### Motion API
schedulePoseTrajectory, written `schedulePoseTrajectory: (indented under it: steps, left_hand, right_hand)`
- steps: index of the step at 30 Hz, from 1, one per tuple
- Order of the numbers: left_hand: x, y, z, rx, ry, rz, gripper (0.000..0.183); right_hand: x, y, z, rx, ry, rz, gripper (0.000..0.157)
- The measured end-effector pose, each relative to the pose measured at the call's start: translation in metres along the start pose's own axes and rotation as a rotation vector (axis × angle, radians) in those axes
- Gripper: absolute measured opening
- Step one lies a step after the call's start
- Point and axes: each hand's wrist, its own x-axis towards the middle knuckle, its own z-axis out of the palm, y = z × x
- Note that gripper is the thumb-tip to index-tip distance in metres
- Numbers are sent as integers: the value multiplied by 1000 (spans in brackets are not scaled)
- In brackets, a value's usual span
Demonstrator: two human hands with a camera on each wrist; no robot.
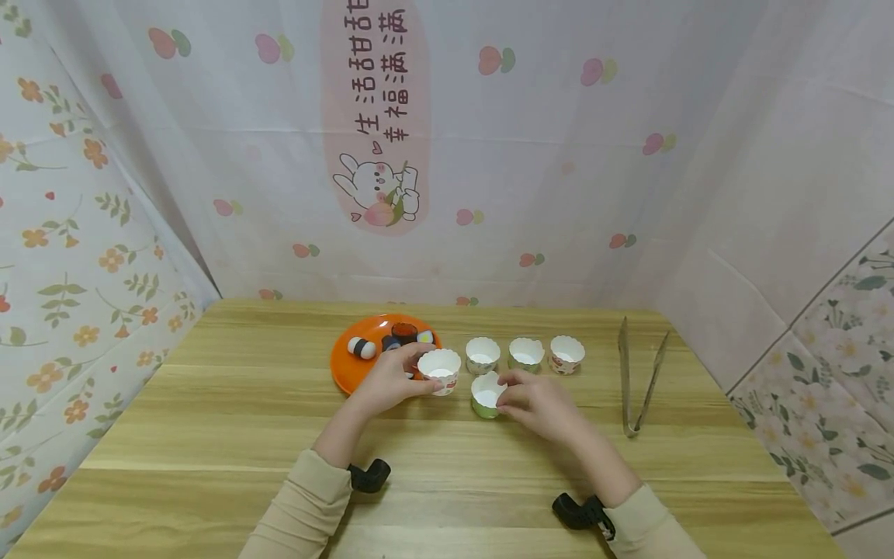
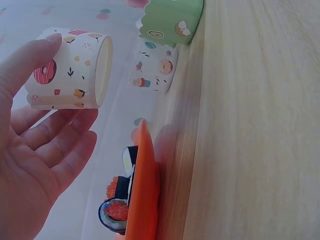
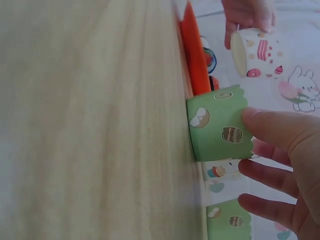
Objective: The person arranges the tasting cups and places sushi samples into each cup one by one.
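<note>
On the wood-grain surface (image 1: 209,435), an orange plate (image 1: 345,371) bears toy-like sushi pieces, among them a white one with a dark band (image 1: 362,348), a roe-topped one (image 1: 404,332) and a red-centred roll (image 2: 116,210), while metal tongs (image 1: 625,380) lie well apart to the right with their arms spread. Behind hangs a white curtain (image 1: 545,171) scattered with small pink-and-green motifs and bearing brown Chinese lettering (image 1: 394,66) above a cartoon rabbit (image 1: 373,180) with a pink tulip (image 1: 380,215). Orange-flowered cloth (image 1: 70,334) hangs at left, pale floral fabric (image 1: 831,435) at right.
</note>
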Motion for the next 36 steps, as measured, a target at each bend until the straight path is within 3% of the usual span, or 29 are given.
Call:
schedulePoseTrajectory:
  steps: [13, 36]
  left_hand:
    - [0, 1, 2, -1, -10, 10, 62]
    - [0, 1, 5, 26, -22, 9, 62]
  right_hand:
    - [-2, 1, 3, 50, -6, 43, 7]
    - [1, -2, -6, 32, 60, 24, 14]
